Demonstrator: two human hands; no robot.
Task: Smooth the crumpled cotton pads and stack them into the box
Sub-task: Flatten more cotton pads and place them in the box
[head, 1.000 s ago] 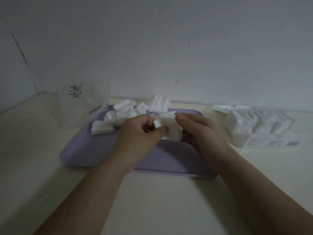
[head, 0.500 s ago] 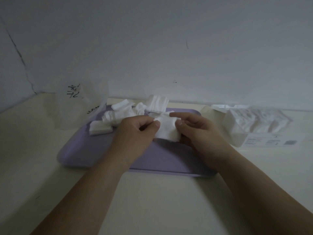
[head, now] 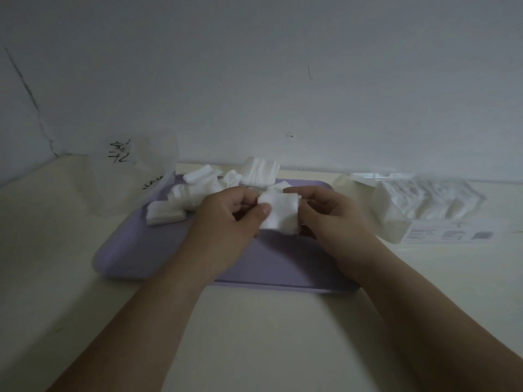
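Note:
Both hands hold one white cotton pad [head: 281, 213] above the lilac tray [head: 133, 250]. My left hand [head: 226, 222] pinches the pad's left edge with thumb and fingers. My right hand [head: 331, 219] pinches its right edge. The pad is stretched nearly flat between them. Several crumpled white pads [head: 198, 190] lie heaped on the tray's far left part, one flat pad [head: 164, 215] at the pile's near edge. The clear box [head: 424, 213] with stacked pads inside sits on the table to the right of the tray.
A crinkled clear plastic bag [head: 133, 176] with black writing stands at the tray's far left corner. A white wall runs close behind the pale table [head: 268, 335]. The box's lid [head: 368, 176] lies behind the box.
The pad between my hands has been pulled flatter and wider. Both hands stayed over the tray's middle, shifting only slightly.

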